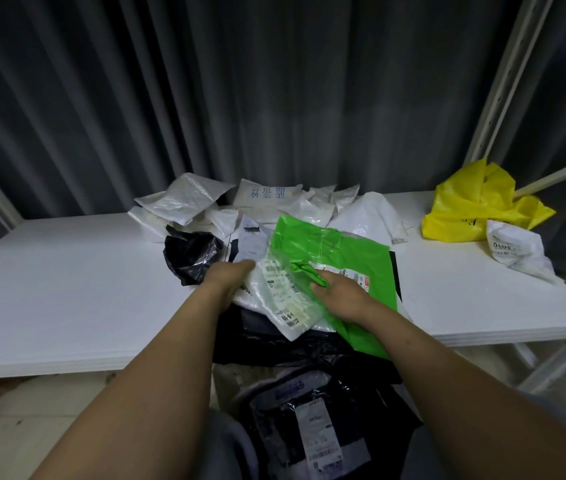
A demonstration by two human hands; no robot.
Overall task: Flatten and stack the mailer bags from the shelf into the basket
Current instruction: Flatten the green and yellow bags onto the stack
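A green mailer bag (347, 258) lies on a pile of flattened bags at the front edge of the white shelf (66, 289). A clear-white mailer with labels (285, 299) lies across its left part. My right hand (340, 296) pinches a bunched fold of the green bag. My left hand (229, 282) lies flat on the left edge of the white mailer, fingers straight. Black bags (274, 344) lie under them and hang over the shelf edge. Below, a black mailer with a white label (312, 427) lies in what may be the basket, whose rim is hidden.
A crumpled black bag (191, 254) sits left of the pile. Several white mailers (184, 199) are heaped at the back of the shelf. A yellow bag (475, 206) and a crumpled white mailer (517, 251) lie at the right. A shelf upright (503, 81) rises at the right.
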